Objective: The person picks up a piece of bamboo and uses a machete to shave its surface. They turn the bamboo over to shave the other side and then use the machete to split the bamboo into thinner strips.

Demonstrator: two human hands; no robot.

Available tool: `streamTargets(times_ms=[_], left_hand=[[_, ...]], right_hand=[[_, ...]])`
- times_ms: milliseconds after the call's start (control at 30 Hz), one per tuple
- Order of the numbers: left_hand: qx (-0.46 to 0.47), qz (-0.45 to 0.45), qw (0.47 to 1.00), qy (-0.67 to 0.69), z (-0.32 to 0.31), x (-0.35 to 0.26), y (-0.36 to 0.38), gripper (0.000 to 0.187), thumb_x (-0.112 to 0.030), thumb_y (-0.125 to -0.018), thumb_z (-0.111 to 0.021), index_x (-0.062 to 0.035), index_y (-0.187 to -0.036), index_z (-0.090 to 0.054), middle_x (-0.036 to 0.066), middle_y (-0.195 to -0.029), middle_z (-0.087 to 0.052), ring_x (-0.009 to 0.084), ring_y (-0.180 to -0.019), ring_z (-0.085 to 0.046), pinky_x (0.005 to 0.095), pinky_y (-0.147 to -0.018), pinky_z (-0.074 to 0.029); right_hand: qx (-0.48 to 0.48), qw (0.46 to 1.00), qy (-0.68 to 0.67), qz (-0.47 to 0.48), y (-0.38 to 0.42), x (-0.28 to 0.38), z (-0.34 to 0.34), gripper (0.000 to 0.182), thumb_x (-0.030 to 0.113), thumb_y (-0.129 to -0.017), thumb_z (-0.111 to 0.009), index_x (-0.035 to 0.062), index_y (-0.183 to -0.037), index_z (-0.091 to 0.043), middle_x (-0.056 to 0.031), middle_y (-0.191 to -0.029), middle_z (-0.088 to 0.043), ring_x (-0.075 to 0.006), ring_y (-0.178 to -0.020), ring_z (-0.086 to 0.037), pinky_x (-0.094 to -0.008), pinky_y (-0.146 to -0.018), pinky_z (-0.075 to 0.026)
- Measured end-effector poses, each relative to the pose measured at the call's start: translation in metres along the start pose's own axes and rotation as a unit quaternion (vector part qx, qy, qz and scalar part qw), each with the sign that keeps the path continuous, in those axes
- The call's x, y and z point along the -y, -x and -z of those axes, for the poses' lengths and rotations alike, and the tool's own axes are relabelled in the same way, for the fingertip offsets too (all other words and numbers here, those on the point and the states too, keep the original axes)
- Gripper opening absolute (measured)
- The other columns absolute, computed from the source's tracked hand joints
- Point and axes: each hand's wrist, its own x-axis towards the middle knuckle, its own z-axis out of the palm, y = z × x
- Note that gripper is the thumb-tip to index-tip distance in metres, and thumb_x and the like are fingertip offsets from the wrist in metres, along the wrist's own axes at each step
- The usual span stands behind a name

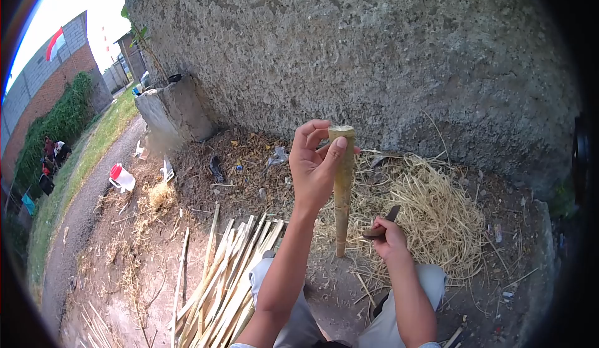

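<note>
Rough wall [374,48] fills the background; loose pile of pale shavings [443,223] at its foot, bundle of split strips [224,279] on the ground by the left knee [259,273]. Tapered bamboo piece [344,192] is held up in front of the wall, near upright, wide end on top, narrow end down between the knees. Left hand [312,170]: fingers clamped round its upper part, thumb just below the rim. Right hand [390,242]: fingers closed on a dark tool [393,212], looks like a knife, but it's small and partly covered, so can't swear to it. Risks: one-handed grip at the top only, so a knock low down could swing or twist it loose; if that's an edge, a slip endangers knee or left forearm.
</note>
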Motion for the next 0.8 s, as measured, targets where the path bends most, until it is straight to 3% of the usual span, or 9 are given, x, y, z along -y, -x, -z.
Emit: streamTargets(times_ms=[167, 267, 333, 400, 500, 533, 633, 667, 800], left_hand=[[-0.033, -0.019, 0.999, -0.034, 0.001, 0.003, -0.001, 0.052, -0.008, -0.088, -0.075, -0.0059, -0.128, -0.042, 0.009, -0.113, -0.059, 0.0212, -0.098, -0.068, 0.0290, -0.079, -0.059], [-0.032, 0.017, 0.997, -0.066, 0.022, 0.015, -0.007, 0.043, -0.011, -0.086, -0.077, -0.0044, -0.119, -0.052, 0.008, -0.106, -0.064, 0.0170, -0.097, -0.066, 0.0301, -0.076, -0.058], [-0.029, 0.031, 0.995, -0.089, 0.032, 0.019, -0.010, 0.031, -0.012, -0.086, -0.077, -0.0034, -0.109, -0.058, 0.008, -0.097, -0.067, 0.0158, -0.093, -0.068, 0.0312, -0.074, -0.056], [-0.006, 0.069, 0.994, -0.084, 0.030, 0.013, -0.008, 0.031, -0.012, -0.086, -0.077, -0.0029, -0.109, -0.058, 0.008, -0.096, -0.067, 0.0166, -0.088, -0.069, 0.0305, -0.073, -0.056], [-0.019, 0.076, 0.991, -0.110, 0.029, 0.020, -0.006, 0.024, -0.013, -0.085, -0.078, -0.0023, -0.099, -0.061, 0.007, -0.088, -0.068, 0.0170, -0.079, -0.071, 0.0294, -0.071, -0.057], [-0.029, 0.080, 0.988, -0.127, 0.029, 0.023, -0.005, 0.022, -0.013, -0.085, -0.078, -0.0029, -0.096, -0.061, 0.007, -0.085, -0.068, 0.0174, -0.077, -0.071, 0.0295, -0.071, -0.057], [-0.062, 0.057, 0.987, -0.136, 0.032, 0.031, -0.007, 0.020, -0.013, -0.083, -0.080, -0.0032, -0.088, -0.064, 0.007, -0.080, -0.068, 0.0169, -0.076, -0.071, 0.0286, -0.070, -0.057], [-0.073, 0.044, 0.985, -0.147, 0.034, 0.034, -0.009, 0.020, -0.013, -0.083, -0.081, -0.0028, -0.088, -0.065, 0.007, -0.081, -0.069, 0.0166, -0.077, -0.071, 0.0287, -0.071, -0.057], [-0.093, 0.020, 0.978, -0.187, 0.042, 0.035, -0.009, 0.020, -0.015, -0.083, -0.081, -0.0008, -0.088, -0.067, 0.010, -0.085, -0.071, 0.0150, -0.082, -0.070, 0.0269, -0.071, -0.056]], right_hand=[[0.041, 0.990, 0.125, 0.057, 0.025, -0.003, -0.018, 0.033, -0.001, -0.092, -0.059, -0.0046, -0.125, -0.052, -0.0084, -0.083, -0.060, -0.0171, -0.072, -0.060, -0.0320, -0.068, -0.052], [0.055, 0.933, 0.333, 0.127, 0.032, -0.006, -0.026, 0.043, -0.001, -0.091, -0.061, -0.0022, -0.133, -0.052, -0.0062, -0.081, -0.062, -0.0141, -0.065, -0.060, -0.0298, -0.062, -0.052], [0.073, 0.883, 0.431, 0.172, 0.030, -0.015, -0.022, 0.040, 0.000, -0.090, -0.062, -0.0008, -0.130, -0.055, -0.0040, -0.078, -0.062, -0.0124, -0.062, -0.059, -0.0284, -0.059, -0.051], [0.083, 0.814, 0.532, 0.217, 0.029, -0.023, -0.018, 0.033, 0.005, -0.091, -0.061, 0.0004, -0.124, -0.061, -0.0020, -0.073, -0.061, -0.0100, -0.060, -0.058, -0.0268, -0.056, -0.049], [0.096, 0.750, 0.619, 0.211, 0.043, -0.026, -0.025, 0.033, 0.012, -0.093, -0.061, 0.0012, -0.124, -0.061, -0.0019, -0.069, -0.061, -0.0093, -0.056, -0.057, -0.0259, -0.053, -0.048], [0.098, 0.787, 0.565, 0.227, 0.039, -0.037, -0.020, 0.029, 0.022, -0.095, -0.060, 0.0018, -0.114, -0.065, -0.0085, -0.069, -0.065, -0.0172, -0.059, -0.062, -0.0328, -0.059, -0.048], [0.086, 0.836, 0.519, 0.157, 0.051, -0.032, -0.035, 0.028, 0.025, -0.100, -0.054, 0.0018, -0.111, -0.065, -0.0071, -0.066, -0.064, -0.0158, -0.057, -0.061, -0.0331, -0.057, -0.047], [0.088, 0.843, 0.501, 0.175, 0.052, -0.032, -0.036, 0.032, 0.029, -0.104, -0.049, 0.0012, -0.109, -0.064, -0.0058, -0.062, -0.062, -0.0144, -0.054, -0.060, -0.0331, -0.054, -0.046], [0.120, 0.787, 0.520, 0.308, 0.056, -0.038, -0.036, 0.033, 0.027, -0.104, -0.045, 0.0007, -0.106, -0.064, -0.0094, -0.061, -0.061, -0.0184, -0.051, -0.060, -0.0341, -0.052, -0.047]])
